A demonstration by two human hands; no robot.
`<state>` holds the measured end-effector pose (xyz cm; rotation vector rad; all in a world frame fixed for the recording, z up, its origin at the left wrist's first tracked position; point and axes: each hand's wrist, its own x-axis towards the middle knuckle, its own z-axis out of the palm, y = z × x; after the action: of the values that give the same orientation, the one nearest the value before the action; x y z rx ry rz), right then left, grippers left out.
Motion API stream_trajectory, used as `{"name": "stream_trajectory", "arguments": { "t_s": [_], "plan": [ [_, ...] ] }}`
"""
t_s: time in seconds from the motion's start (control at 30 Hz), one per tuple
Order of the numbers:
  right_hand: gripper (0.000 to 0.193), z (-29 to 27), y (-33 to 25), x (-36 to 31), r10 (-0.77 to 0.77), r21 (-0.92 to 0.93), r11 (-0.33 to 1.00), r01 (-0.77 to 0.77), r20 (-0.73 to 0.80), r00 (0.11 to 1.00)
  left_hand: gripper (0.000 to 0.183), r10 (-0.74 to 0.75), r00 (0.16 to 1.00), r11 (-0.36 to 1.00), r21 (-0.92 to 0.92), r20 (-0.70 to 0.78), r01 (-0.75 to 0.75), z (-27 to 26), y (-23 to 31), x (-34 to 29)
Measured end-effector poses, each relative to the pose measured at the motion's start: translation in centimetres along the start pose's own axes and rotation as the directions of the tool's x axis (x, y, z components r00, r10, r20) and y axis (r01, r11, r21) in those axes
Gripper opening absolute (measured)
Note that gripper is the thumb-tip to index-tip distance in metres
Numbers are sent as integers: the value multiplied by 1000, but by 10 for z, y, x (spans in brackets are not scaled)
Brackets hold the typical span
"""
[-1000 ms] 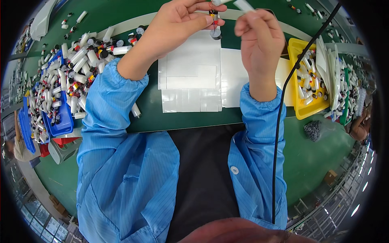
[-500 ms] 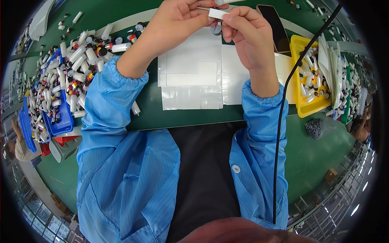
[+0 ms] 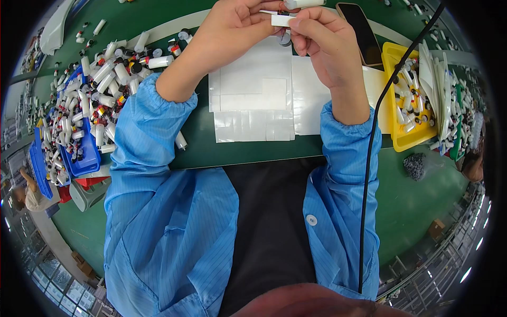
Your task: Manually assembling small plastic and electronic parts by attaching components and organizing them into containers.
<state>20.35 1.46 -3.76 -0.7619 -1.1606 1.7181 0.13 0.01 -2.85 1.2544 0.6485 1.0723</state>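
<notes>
Both my hands are raised together over the far part of the green table. My right hand (image 3: pixel 330 45) pinches a small white sticker strip (image 3: pixel 280 20) between thumb and fingers. My left hand (image 3: pixel 235 29) is closed around a small part with a white cylindrical body (image 3: pixel 304 3) and a dark, round end (image 3: pixel 284 39). The strip lies across this part, and fingers hide much of it. Whether the strip is stuck to it I cannot tell. Below my hands lie overlapping white sticker sheets (image 3: pixel 248 101), some with pieces peeled off.
White cylindrical parts with black, red and yellow ends are heaped at left around a blue tray (image 3: pixel 87 166). A yellow tray (image 3: pixel 405 143) with similar parts stands at right. A phone (image 3: pixel 360 34) lies beyond my right hand. A black cable (image 3: pixel 368 174) runs past my right arm.
The view has shifted slightly, so the table appears a little to the right. My hands keep nearly the same hold, with the white strip turned a little more level.
</notes>
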Motion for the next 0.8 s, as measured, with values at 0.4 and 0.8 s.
{"name": "stream_trajectory", "arguments": {
  "t_s": [0.4,0.8],
  "plan": [
    [8,6,7,-2,-179,-191,970,152,-130,975,51,-91,996,993,-71,15,92,0,5,-2],
    [27,15,13,3,-295,-155,949,275,-123,947,49,-38,999,980,-197,-6,36,2,10,-1]
  ]
}}
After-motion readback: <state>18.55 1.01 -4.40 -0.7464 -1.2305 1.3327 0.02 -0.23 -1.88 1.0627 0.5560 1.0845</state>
